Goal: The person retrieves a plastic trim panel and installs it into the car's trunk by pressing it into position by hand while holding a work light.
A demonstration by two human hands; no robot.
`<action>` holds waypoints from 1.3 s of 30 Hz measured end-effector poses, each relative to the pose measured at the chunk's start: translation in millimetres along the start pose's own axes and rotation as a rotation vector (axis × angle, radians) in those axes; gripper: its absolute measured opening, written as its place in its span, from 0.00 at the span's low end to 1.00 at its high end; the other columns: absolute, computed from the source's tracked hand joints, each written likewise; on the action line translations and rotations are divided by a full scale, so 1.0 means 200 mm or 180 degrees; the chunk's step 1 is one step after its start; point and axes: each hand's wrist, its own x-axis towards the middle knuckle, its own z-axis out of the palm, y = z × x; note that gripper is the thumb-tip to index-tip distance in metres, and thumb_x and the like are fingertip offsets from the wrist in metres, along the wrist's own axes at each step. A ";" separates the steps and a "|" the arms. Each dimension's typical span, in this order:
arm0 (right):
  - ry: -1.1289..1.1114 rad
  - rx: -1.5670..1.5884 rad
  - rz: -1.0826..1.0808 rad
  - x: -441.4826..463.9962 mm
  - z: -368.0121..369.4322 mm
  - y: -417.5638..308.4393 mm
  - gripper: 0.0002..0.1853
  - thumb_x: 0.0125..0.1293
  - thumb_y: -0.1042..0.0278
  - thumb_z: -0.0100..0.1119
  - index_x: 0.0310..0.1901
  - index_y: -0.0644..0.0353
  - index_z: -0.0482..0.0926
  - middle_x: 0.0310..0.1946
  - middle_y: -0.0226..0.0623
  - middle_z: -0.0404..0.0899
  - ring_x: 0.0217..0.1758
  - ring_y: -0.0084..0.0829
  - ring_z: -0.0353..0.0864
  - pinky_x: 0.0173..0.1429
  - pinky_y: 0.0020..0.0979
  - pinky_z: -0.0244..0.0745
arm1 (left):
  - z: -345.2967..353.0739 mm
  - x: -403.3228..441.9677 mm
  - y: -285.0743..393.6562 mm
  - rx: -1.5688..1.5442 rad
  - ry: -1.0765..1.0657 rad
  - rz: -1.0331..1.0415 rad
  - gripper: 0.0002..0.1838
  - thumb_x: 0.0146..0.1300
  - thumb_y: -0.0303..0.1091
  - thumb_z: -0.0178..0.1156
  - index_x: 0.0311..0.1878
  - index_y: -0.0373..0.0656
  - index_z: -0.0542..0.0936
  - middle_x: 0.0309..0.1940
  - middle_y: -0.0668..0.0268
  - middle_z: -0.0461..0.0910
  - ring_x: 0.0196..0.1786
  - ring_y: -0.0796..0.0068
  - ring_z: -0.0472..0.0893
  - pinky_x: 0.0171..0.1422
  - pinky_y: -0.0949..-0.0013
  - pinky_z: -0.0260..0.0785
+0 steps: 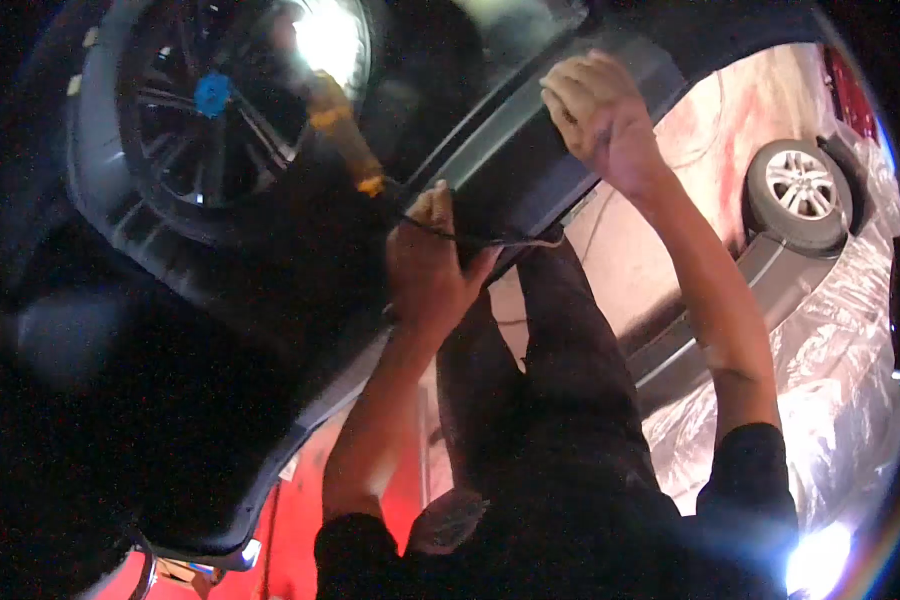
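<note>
A long dark car panel point(510, 140) runs diagonally through the middle of the head view. Flat against its lower edge lies my left hand point(432, 258), fingers stretched upward and thumb apart, with a thin dark cable passing across it. My right hand point(600, 120) is higher up, at the panel's upper right part. Its fingers are curled together, and whatever they may hold is hidden. Left of the panel, a lit work lamp with an orange handle point(348, 135) hangs in front of a dark wheel point(245, 110) with a blue hub piece point(212, 94).
A loose wheel with silver spokes point(802, 190) is at the right, beside a long grey part point(760, 275). Clear plastic sheeting point(820, 370) spreads below them. Something red point(310, 510) shows at the lower left. Bright light point(818, 560) glares at the lower right.
</note>
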 end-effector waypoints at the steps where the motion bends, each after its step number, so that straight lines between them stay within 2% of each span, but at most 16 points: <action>1: 0.0166 0.2083 0.0860 0.02 -0.01 0.02 0.16 0.62 0.71 0.65 0.52 0.58 0.84 0.52 0.35 0.84 0.61 0.36 0.81 0.75 0.42 0.69 | -0.03 0.01 0.01 0.0097 -0.0236 -0.0145 0.50 0.59 0.55 0.73 0.76 0.32 0.65 0.66 0.46 0.74 0.67 0.46 0.75 0.69 0.46 0.65; 4: 0.0124 0.2453 0.1103 0.11 0.01 0.02 0.14 0.59 0.72 0.69 0.49 0.57 0.86 0.51 0.35 0.85 0.61 0.38 0.82 0.75 0.43 0.69 | -0.12 0.10 -0.02 0.0050 -0.0434 -0.0428 0.51 0.57 0.58 0.73 0.76 0.34 0.66 0.66 0.48 0.74 0.66 0.48 0.75 0.69 0.46 0.64; 7: 0.0001 0.2318 0.0975 0.16 -0.03 0.11 0.14 0.61 0.71 0.68 0.49 0.56 0.86 0.51 0.35 0.85 0.59 0.39 0.83 0.75 0.44 0.68 | -0.12 0.15 0.00 0.0208 -0.0115 -0.0274 0.50 0.59 0.65 0.69 0.73 0.36 0.69 0.64 0.50 0.76 0.62 0.49 0.78 0.66 0.47 0.68; 11: -0.0097 0.2565 0.0814 0.29 -0.08 0.44 0.12 0.67 0.72 0.65 0.51 0.57 0.85 0.54 0.37 0.84 0.60 0.41 0.83 0.76 0.47 0.67 | -0.21 0.36 0.02 0.0249 0.0235 -0.0083 0.46 0.66 0.73 0.57 0.67 0.36 0.77 0.59 0.50 0.80 0.57 0.48 0.82 0.58 0.48 0.74; 13: -0.0078 0.2254 0.0560 0.47 -0.21 0.78 0.13 0.70 0.75 0.60 0.54 0.63 0.84 0.52 0.42 0.86 0.60 0.41 0.85 0.74 0.48 0.71 | -0.28 0.47 0.04 0.0312 0.0154 -0.0095 0.46 0.67 0.74 0.54 0.67 0.36 0.77 0.59 0.50 0.80 0.57 0.49 0.82 0.59 0.48 0.74; 16: -0.0192 0.1991 0.0749 0.67 -0.21 1.02 0.14 0.72 0.74 0.57 0.56 0.66 0.82 0.51 0.47 0.85 0.58 0.43 0.85 0.70 0.50 0.74 | -0.57 0.70 0.13 0.0526 0.0052 -0.0044 0.46 0.69 0.75 0.49 0.66 0.37 0.77 0.58 0.50 0.80 0.57 0.49 0.82 0.59 0.48 0.74; 19: -0.0491 0.1779 0.1127 0.68 -0.02 1.01 0.15 0.73 0.69 0.56 0.57 0.66 0.79 0.51 0.51 0.81 0.53 0.47 0.83 0.66 0.53 0.75 | -0.66 0.80 0.17 0.0557 -0.0025 -0.0031 0.46 0.71 0.76 0.45 0.65 0.37 0.77 0.58 0.50 0.80 0.57 0.49 0.82 0.58 0.48 0.74; 20: -0.0391 0.1884 0.1109 0.72 -0.01 1.02 0.15 0.74 0.68 0.56 0.57 0.65 0.79 0.52 0.49 0.81 0.55 0.47 0.83 0.69 0.53 0.72 | -0.66 0.86 0.14 0.0560 -0.0052 -0.0057 0.46 0.71 0.76 0.44 0.65 0.38 0.77 0.58 0.50 0.80 0.56 0.49 0.82 0.58 0.48 0.74; 22: -0.0195 0.2091 0.1064 0.84 0.02 1.05 0.14 0.75 0.67 0.56 0.57 0.62 0.80 0.53 0.46 0.81 0.57 0.46 0.83 0.75 0.53 0.67 | -0.68 0.91 0.15 0.0614 -0.0043 -0.0033 0.46 0.71 0.76 0.44 0.64 0.38 0.77 0.58 0.50 0.80 0.56 0.50 0.82 0.57 0.48 0.74; 24: -0.0190 0.2342 0.1108 0.93 -0.08 1.09 0.11 0.72 0.72 0.60 0.54 0.58 0.84 0.52 0.39 0.84 0.59 0.41 0.83 0.76 0.49 0.66 | -0.80 0.92 0.20 0.0556 -0.0106 -0.0062 0.46 0.71 0.76 0.43 0.64 0.38 0.77 0.57 0.51 0.80 0.56 0.50 0.82 0.57 0.48 0.74; 25: -0.0384 0.2352 0.1106 0.95 -0.10 1.10 0.13 0.75 0.75 0.55 0.57 0.57 0.83 0.52 0.41 0.85 0.61 0.41 0.83 0.77 0.48 0.65 | -0.83 0.93 0.20 0.0602 -0.0105 -0.0098 0.46 0.71 0.76 0.43 0.64 0.38 0.77 0.57 0.51 0.80 0.56 0.50 0.82 0.57 0.47 0.74; 29: 0.0172 0.2407 0.1372 0.93 -0.15 1.36 0.15 0.76 0.77 0.49 0.56 0.60 0.84 0.55 0.43 0.87 0.61 0.43 0.85 0.78 0.48 0.65 | -0.94 1.07 0.25 0.0515 -0.0040 -0.0097 0.46 0.70 0.76 0.47 0.64 0.37 0.77 0.58 0.49 0.80 0.55 0.47 0.82 0.58 0.45 0.74; 32: 0.0293 0.1989 0.1612 0.91 -0.43 1.52 0.15 0.75 0.78 0.49 0.56 0.64 0.84 0.55 0.44 0.87 0.60 0.45 0.86 0.76 0.48 0.68 | -1.08 1.05 0.30 0.0467 0.0017 -0.0087 0.46 0.70 0.75 0.50 0.64 0.36 0.77 0.58 0.49 0.80 0.55 0.45 0.82 0.59 0.45 0.74; 36: -0.0111 0.1907 0.1179 0.95 -0.58 1.44 0.13 0.73 0.77 0.55 0.54 0.64 0.84 0.53 0.45 0.87 0.59 0.45 0.85 0.74 0.50 0.70 | -1.19 0.97 0.32 0.0285 -0.0093 -0.0189 0.47 0.68 0.76 0.54 0.65 0.34 0.76 0.59 0.48 0.79 0.58 0.43 0.81 0.63 0.42 0.73; 37: -0.0286 0.1921 0.1070 0.95 -0.50 1.24 0.12 0.72 0.76 0.57 0.54 0.63 0.84 0.52 0.44 0.86 0.59 0.46 0.84 0.73 0.50 0.70 | -1.15 0.88 0.20 0.0222 -0.0176 -0.0239 0.48 0.67 0.76 0.54 0.66 0.34 0.75 0.60 0.48 0.79 0.59 0.43 0.80 0.64 0.41 0.72; 39: -0.0411 0.1897 0.1048 0.89 -0.44 1.19 0.13 0.70 0.76 0.57 0.53 0.63 0.84 0.52 0.43 0.86 0.62 0.45 0.82 0.77 0.50 0.65 | -1.18 0.87 0.19 0.0190 -0.0314 -0.0272 0.48 0.67 0.75 0.55 0.68 0.35 0.74 0.61 0.47 0.78 0.60 0.42 0.80 0.66 0.40 0.70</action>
